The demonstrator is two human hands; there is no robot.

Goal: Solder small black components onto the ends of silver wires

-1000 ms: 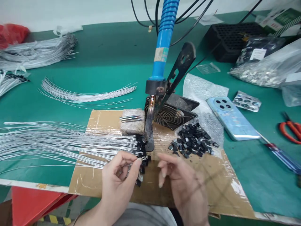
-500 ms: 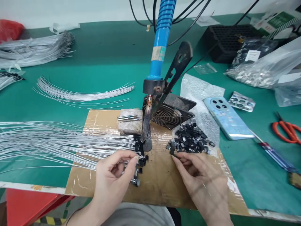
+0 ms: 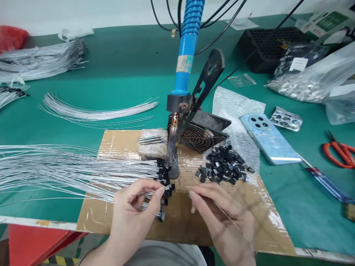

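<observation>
Moved since half a second ago: right hand (image 3: 226, 218), from the near edge of the loose pile of black connector pieces (image 3: 224, 164) to a place over the cardboard sheet (image 3: 116, 147), closer to my other hand; left hand (image 3: 138, 214), hardly shifted.

Left hand: thumb and forefinger clenched on what I take for a white wire tip (image 3: 166, 187), just beside the black-ended wires.

Right hand: thumb and forefinger drawn near each other; whether a connector piece sits between them, I cannot tell.

Done, by my judgement: one thick sheaf of white wires (image 3: 83, 166), black connectors (image 3: 163, 171) at their right ends, lying beneath and beside the soldering iron (image 3: 181, 79).

Left, by my judgement: the loose pile, many pieces, no wires on them that I can see; one curved bundle of thin white wires (image 3: 97, 112), no black ends visible, apart on the green bench mat (image 3: 124, 85).

Containers: one clear plastic bag (image 3: 327, 72), holding many small whitish pieces; one dark bag (image 3: 285, 61), white label on it, contents unclear; one black perforated crate (image 3: 257, 51), inside not readable; one silver blister pack (image 3: 287, 118), round pockets, fill uncertain; one red bag (image 3: 12, 38), contents hidden from me.
</observation>
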